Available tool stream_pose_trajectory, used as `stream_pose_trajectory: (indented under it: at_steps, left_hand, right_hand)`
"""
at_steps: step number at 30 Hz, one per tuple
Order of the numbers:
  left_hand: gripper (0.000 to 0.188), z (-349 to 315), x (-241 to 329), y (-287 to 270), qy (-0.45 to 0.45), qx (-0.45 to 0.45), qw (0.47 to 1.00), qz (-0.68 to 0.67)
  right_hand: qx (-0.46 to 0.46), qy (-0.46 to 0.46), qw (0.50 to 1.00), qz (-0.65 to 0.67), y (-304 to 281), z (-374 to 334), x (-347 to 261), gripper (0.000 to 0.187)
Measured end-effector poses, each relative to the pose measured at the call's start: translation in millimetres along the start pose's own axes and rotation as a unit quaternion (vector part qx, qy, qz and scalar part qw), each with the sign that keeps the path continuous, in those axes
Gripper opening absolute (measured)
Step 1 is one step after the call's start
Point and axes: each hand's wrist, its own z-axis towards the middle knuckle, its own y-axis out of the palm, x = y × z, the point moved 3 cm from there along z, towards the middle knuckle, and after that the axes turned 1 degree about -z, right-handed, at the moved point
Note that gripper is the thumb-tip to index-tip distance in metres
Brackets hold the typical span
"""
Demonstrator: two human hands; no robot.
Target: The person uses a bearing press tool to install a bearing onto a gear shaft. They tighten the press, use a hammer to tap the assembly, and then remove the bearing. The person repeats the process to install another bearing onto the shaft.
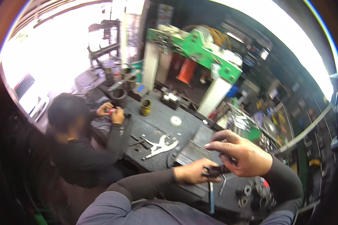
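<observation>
My left hand (194, 171) is closed around a small dark metal part (215, 171) with a forked-looking end, low in front of me over the bench. Just above and right of it hangs my right hand (248, 155), its fingers bent and apart. The right thumb side is close to the metal part; whether it touches is unclear. A blue-handled tool (211, 198) lies below my hands, beside a thin metal rod (222, 184). Beyond them sits a grey metal plate (193, 150).
Locking pliers (161, 146), a white disc (175, 120) and a yellow cylinder (146, 107) are on the workbench (157, 125). Round metal parts (244, 197) lie at right. A green press frame (199, 48) stands behind. At left, a person (79, 138) handles a red object (112, 111).
</observation>
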Motion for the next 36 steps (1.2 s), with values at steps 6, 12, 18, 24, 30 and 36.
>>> stream_pose_trajectory:
  at_steps: [6, 12, 18, 24, 30, 36]
  left_hand:
    - [0.026, -12, 67, 5, -0.145, 0.128, 0.936, -0.293]
    - [0.024, -12, 26, -6, -0.067, 0.106, 0.991, 0.056]
    - [0.027, -7, 19, 1, -0.076, 0.088, 0.989, 0.087]
    - [0.030, -11, 32, -16, -0.128, 0.015, 0.989, 0.078]
    - [0.034, -29, 14, 2, -0.105, 0.119, 0.980, 0.122]
    - [0.037, -31, 14, 13, -0.057, 0.143, 0.955, 0.254]
  right_hand:
    - [0.055, -0.240, 0.960, -0.136, 41, -31, -47, 0.055]
    - [0.159, -0.301, 0.931, -0.133, 55, -44, -38, 0.028]
    - [0.138, -0.135, 0.979, -0.067, 47, -26, -33, 0.034]
    - [0.225, -0.137, 0.939, -0.220, 93, -24, -45, 0.032]
    - [0.143, -0.134, 0.961, -0.197, 102, -29, -46, 0.032]
    - [0.322, -0.186, 0.905, -0.206, 100, -50, -32, 0.038]
